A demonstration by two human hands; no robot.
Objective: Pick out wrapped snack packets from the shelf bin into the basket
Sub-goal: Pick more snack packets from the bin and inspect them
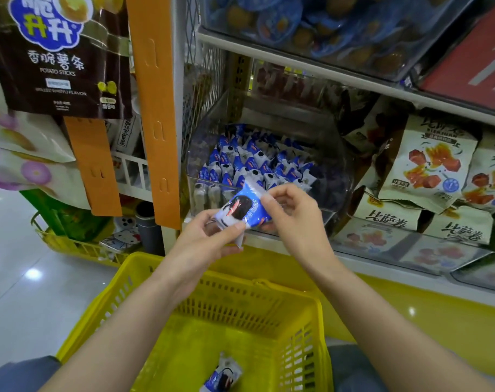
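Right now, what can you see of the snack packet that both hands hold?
The snack packet is a glossy plastic wrapper, blue and white, printed with a dark round biscuit. It looks sealed and lies tilted. The left hand pinches its lower end, the right hand its upper right edge. It is held up before the shelf bin.

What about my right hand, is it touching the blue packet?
Touching. The head view shows the right hand pinching the blue packet at its right edge, while the left hand pinches its lower left end.

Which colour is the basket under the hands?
Yellow; the basket shows best in the head view, the only view.
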